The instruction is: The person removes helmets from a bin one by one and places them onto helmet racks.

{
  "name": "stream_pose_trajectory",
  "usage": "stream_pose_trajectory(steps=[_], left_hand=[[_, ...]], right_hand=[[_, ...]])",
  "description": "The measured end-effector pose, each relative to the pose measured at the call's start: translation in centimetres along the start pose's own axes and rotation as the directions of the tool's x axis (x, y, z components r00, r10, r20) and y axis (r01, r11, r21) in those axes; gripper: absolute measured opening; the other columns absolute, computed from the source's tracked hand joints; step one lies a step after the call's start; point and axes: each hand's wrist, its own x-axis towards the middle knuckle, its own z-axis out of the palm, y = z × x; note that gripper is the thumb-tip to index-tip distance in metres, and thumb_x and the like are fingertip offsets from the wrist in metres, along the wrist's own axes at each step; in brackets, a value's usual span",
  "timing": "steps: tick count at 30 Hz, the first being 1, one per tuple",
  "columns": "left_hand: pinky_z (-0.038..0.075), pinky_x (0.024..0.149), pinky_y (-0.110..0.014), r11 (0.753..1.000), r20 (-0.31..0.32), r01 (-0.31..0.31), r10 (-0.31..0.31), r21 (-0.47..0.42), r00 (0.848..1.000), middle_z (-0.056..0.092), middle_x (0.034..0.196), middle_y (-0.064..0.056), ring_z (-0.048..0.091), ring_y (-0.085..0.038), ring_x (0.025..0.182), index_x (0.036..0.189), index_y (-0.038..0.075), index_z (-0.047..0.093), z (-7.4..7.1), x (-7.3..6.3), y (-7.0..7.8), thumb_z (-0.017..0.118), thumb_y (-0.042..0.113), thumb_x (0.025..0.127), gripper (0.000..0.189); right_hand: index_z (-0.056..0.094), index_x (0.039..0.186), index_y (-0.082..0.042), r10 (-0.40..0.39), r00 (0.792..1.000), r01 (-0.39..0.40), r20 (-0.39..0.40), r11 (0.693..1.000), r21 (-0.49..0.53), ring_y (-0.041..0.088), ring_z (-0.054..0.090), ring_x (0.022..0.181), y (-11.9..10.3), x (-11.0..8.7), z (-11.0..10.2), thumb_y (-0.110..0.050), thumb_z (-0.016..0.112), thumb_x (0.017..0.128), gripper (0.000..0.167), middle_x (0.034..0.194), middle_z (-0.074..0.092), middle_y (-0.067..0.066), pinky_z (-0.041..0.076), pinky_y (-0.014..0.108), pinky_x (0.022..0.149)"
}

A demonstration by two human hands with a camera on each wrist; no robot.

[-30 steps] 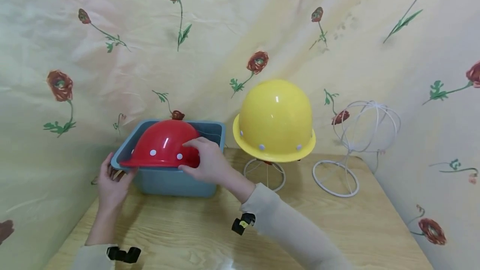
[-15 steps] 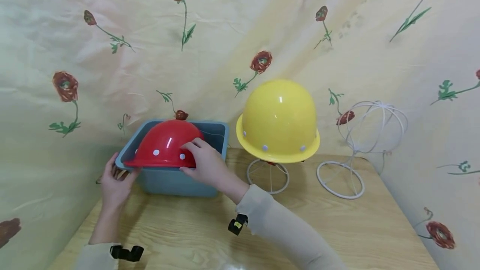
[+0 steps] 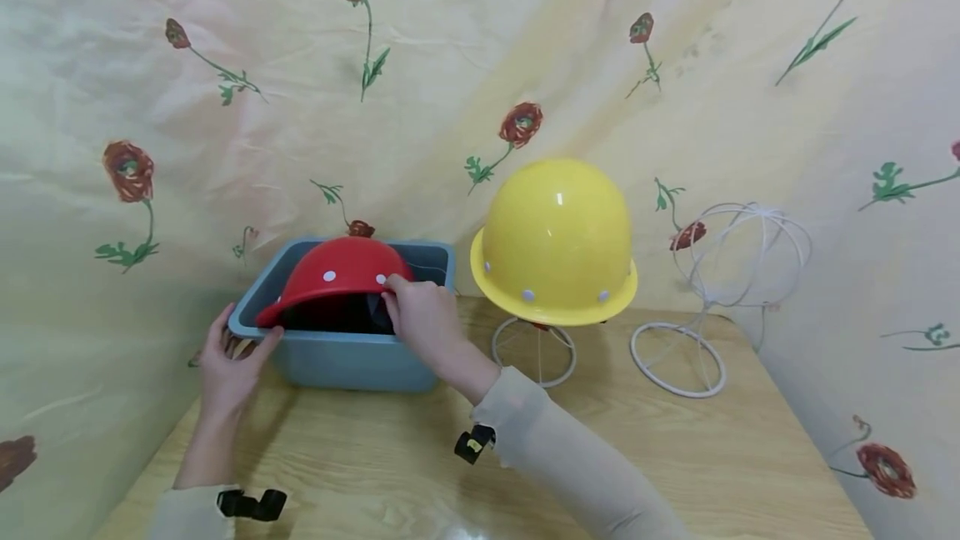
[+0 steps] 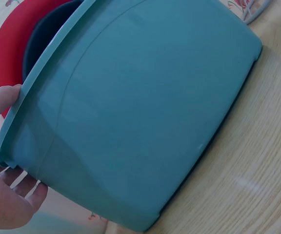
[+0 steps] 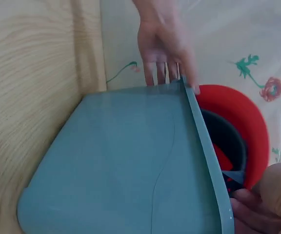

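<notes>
Nearest are two pale sleeves [image 3: 570, 457], each with a small black device [image 3: 251, 507] at the wrist, over a light wood-grain table [image 3: 375, 465]. On the left, the left hand [image 3: 232, 369] grips the near left corner of a blue-grey bin [image 3: 345, 363], thumb on top of the rim and the other fingers outside and below it. To its right, the right hand [image 3: 427, 323] is clamped on the brim of a red helmet [image 3: 352, 261] at the near right, its fingers partly hidden by the bin rim in the right wrist view. The helmet sits in the bin's mouth, crown upward and leaning to the far side; its near edge stands above the near rim, so the hollow underside faces near, showing a dark inner band [image 5: 238, 139]. Its longest visible extent runs left to right, along the bin's long side, dipping lower at the left; which end is the peak I cannot tell. Farther right, a yellow helmet [image 3: 558, 240] rests crown up on a white wire stand [image 3: 573, 357], with a second wire stand [image 3: 707, 304] near it on the right. Flower-printed cloth [image 3: 420, 148] hangs at the far side.
</notes>
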Motion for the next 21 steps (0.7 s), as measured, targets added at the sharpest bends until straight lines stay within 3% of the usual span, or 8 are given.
stream_pose_trajectory(steps=[3,5,7,11,13,15,17,21], left_hand=[[0.038,0.130,-0.044,1.000,0.011,0.001,0.000,-0.014,1.000,0.031,0.174,-0.010,0.035,-0.026,0.158,0.171,0.024,0.024,0.0,0.0,-0.1,0.082,0.020,0.096,0.094],[0.037,0.130,-0.044,1.000,0.018,0.001,-0.001,-0.017,1.000,0.031,0.175,-0.010,0.034,-0.026,0.158,0.171,0.024,0.024,0.0,0.0,-0.1,0.082,0.021,0.095,0.095],[0.038,0.130,-0.043,0.999,0.021,0.003,-0.003,-0.032,1.000,0.031,0.175,-0.010,0.035,-0.026,0.158,0.170,0.024,0.025,0.0,0.0,-0.2,0.082,0.020,0.095,0.094],[0.040,0.128,-0.034,0.999,0.009,0.017,-0.017,-0.046,1.000,0.032,0.174,-0.009,0.036,-0.023,0.156,0.170,0.026,0.027,-0.1,0.0,-0.2,0.082,0.018,0.095,0.093],[0.041,0.127,-0.032,0.999,-0.002,0.022,-0.022,-0.044,1.000,0.033,0.174,-0.009,0.037,-0.022,0.155,0.170,0.027,0.028,-0.2,0.1,-0.3,0.082,0.018,0.095,0.092],[0.041,0.127,-0.031,0.999,-0.009,0.023,-0.023,-0.040,1.000,0.033,0.174,-0.009,0.038,-0.022,0.154,0.169,0.027,0.028,-0.2,0.2,-0.3,0.082,0.019,0.095,0.092],[0.041,0.128,-0.034,1.000,-0.012,0.022,-0.022,-0.022,1.000,0.033,0.174,-0.008,0.038,-0.023,0.155,0.169,0.028,0.028,-0.2,0.3,-0.3,0.083,0.021,0.095,0.093],[0.039,0.129,-0.037,1.000,-0.012,0.029,-0.029,-0.002,0.999,0.032,0.175,-0.007,0.037,-0.024,0.156,0.169,0.030,0.028,-0.2,0.3,-0.3,0.083,0.023,0.094,0.094]], right_hand=[[0.075,0.114,-0.008,0.119,0.992,-0.125,0.041,0.971,0.204,0.013,0.069,0.060,0.6,0.2,0.2,-0.023,0.066,0.106,0.020,0.076,0.076,0.005,0.047,0.011,0.050],[0.074,0.115,-0.004,0.219,0.971,-0.240,0.099,0.886,0.396,0.015,0.073,0.064,1.0,0.3,0.2,-0.020,0.064,0.106,0.021,0.083,0.079,0.008,0.054,0.014,0.055],[0.067,0.122,0.001,0.333,0.917,-0.395,0.219,0.685,0.612,0.019,0.078,0.074,1.2,0.4,0.3,-0.020,0.063,0.107,0.026,0.093,0.081,0.013,0.064,0.020,0.066],[0.041,0.142,0.003,0.452,0.715,-0.592,0.533,-0.014,0.806,0.034,0.079,0.109,0.8,0.6,0.3,-0.021,0.060,0.110,0.044,0.121,0.077,0.024,0.065,0.040,0.098],[0.034,0.151,0.003,0.437,0.631,-0.566,0.641,-0.305,0.766,0.038,0.072,0.125,0.3,0.8,0.2,-0.021,0.057,0.111,0.051,0.135,0.071,0.027,0.059,0.046,0.108],[0.035,0.157,0.002,0.406,0.590,-0.519,0.698,-0.471,0.713,0.038,0.065,0.136,-0.3,1.1,-0.2,-0.020,0.054,0.113,0.053,0.146,0.063,0.026,0.053,0.046,0.115],[0.035,0.161,0.000,0.379,0.568,-0.472,0.731,-0.577,0.666,0.038,0.058,0.144,-0.8,1.4,-0.6,-0.021,0.053,0.113,0.055,0.153,0.057,0.026,0.048,0.046,0.121],[0.023,0.163,0.004,0.337,0.515,-0.424,0.788,-0.699,0.576,0.042,0.046,0.151,-1.6,1.8,-1.4,-0.021,0.056,0.112,0.066,0.161,0.043,0.028,0.041,0.044,0.128]])
